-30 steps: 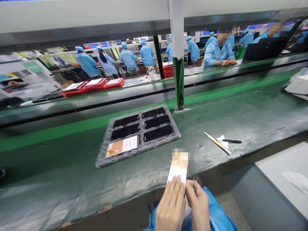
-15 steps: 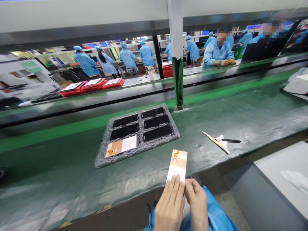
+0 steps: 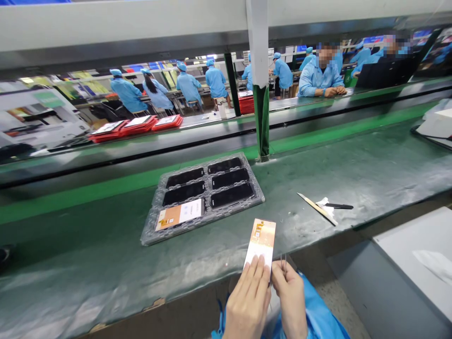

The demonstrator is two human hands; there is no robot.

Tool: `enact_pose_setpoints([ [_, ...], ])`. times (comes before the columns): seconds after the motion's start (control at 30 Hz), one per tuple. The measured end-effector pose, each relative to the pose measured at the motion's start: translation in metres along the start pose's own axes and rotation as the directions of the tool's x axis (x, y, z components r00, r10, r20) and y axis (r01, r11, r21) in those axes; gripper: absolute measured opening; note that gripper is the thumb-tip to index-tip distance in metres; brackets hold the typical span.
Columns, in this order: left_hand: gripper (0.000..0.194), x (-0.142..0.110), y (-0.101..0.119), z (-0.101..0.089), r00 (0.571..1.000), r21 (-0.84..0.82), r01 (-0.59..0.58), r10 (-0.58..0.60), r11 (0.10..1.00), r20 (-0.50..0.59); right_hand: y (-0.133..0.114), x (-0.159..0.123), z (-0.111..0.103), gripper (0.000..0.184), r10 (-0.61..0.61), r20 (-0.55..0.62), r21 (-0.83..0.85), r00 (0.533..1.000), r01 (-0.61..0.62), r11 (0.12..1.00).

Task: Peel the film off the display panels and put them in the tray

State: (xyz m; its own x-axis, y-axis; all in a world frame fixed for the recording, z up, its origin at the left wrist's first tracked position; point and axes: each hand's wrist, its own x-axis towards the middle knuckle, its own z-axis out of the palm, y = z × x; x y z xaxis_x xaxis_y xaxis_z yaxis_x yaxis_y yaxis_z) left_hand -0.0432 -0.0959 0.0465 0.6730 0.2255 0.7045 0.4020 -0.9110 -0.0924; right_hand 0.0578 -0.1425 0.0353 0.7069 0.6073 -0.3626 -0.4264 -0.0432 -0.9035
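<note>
My left hand (image 3: 247, 296) is on the lower end of a phone screen panel (image 3: 260, 240), its fingers straight and together across the white part. The thumb is hidden. The panel's copper-coloured back faces up, with a small flex cable near the far end. Close beside it, my right hand (image 3: 290, 294) is closed around thin metal tweezers (image 3: 283, 259), whose two tips point away from me. A clear plastic tray (image 3: 208, 217) beyond holds several dark screen panels, face up, and one panel (image 3: 180, 214) with its copper and white back showing.
Right of the panel lie a light-handled knife (image 3: 318, 209), a crumpled white wipe (image 3: 326, 205) and a black tool (image 3: 339, 206) on the green mat (image 3: 106, 268). A post (image 3: 262, 122) rises behind the tray. Across the line, co-workers in blue sit near red stacks (image 3: 139, 125).
Almost nothing differs. The view has shifted very slightly; both hands, the panel and the tweezers keep their places.
</note>
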Motion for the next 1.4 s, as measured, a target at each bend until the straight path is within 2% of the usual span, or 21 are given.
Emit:
enact_pose_setpoints([
  [0.2,0.029,0.001,-0.003,-0.002,1.000,-0.025,0.006,-0.006,1.000,0.001,-0.004,-0.002,-0.005,0.036,-0.009,0.059,-0.024,0.998,0.011,1.000],
  [0.4,0.029,0.001,-0.006,-0.002,1.000,-0.024,-0.015,0.015,1.000,-0.003,-0.004,0.002,0.000,0.039,-0.017,0.016,-0.049,1.000,0.018,0.999],
  [0.6,0.029,0.003,-0.006,-0.003,1.000,-0.031,-0.001,0.001,1.000,-0.005,0.000,0.001,-0.003,0.035,-0.036,0.067,-0.037,0.997,0.039,0.999],
  [0.8,0.029,0.002,-0.008,-0.003,1.000,-0.043,-0.001,0.001,0.999,0.002,0.003,0.002,0.000,0.037,-0.068,0.061,-0.026,0.996,0.070,0.997],
  [0.9,0.029,0.001,-0.011,-0.004,1.000,-0.085,0.012,-0.011,0.996,0.010,0.003,0.003,-0.009,0.038,-0.104,0.137,-0.064,0.985,0.113,0.991],
  [1.0,0.030,0.000,-0.017,-0.006,0.999,-0.136,0.009,-0.004,0.991,0.037,-0.001,0.002,-0.031,0.036,-0.164,0.202,-0.213,0.966,0.206,0.955],
  [1.03,0.030,-0.001,-0.019,-0.007,0.999,-0.149,0.007,0.001,0.989,0.048,-0.004,0.002,-0.039,0.034,-0.193,0.233,-0.285,0.953,0.257,0.923],
  [1.1,0.032,-0.002,-0.022,-0.009,0.998,-0.171,0.008,0.003,0.985,0.065,-0.011,0.002,-0.052,0.026,-0.270,0.350,-0.398,0.897,0.403,0.824],
  [1.23,0.034,-0.004,-0.024,-0.011,0.996,-0.191,0.032,-0.017,0.981,0.082,-0.022,0.006,-0.059,0.016,-0.494,0.477,-0.458,0.727,0.685,0.567],
  [1.3,0.034,-0.004,-0.024,-0.010,0.996,-0.195,0.041,-0.025,0.980,0.084,-0.023,0.007,-0.057,0.015,-0.560,0.505,-0.478,0.657,0.753,0.452],
  [1.4,0.034,-0.004,-0.023,-0.010,0.995,-0.202,0.045,-0.027,0.978,0.093,-0.022,0.009,-0.055,0.015,-0.597,0.552,-0.510,0.583,0.802,0.311],
])
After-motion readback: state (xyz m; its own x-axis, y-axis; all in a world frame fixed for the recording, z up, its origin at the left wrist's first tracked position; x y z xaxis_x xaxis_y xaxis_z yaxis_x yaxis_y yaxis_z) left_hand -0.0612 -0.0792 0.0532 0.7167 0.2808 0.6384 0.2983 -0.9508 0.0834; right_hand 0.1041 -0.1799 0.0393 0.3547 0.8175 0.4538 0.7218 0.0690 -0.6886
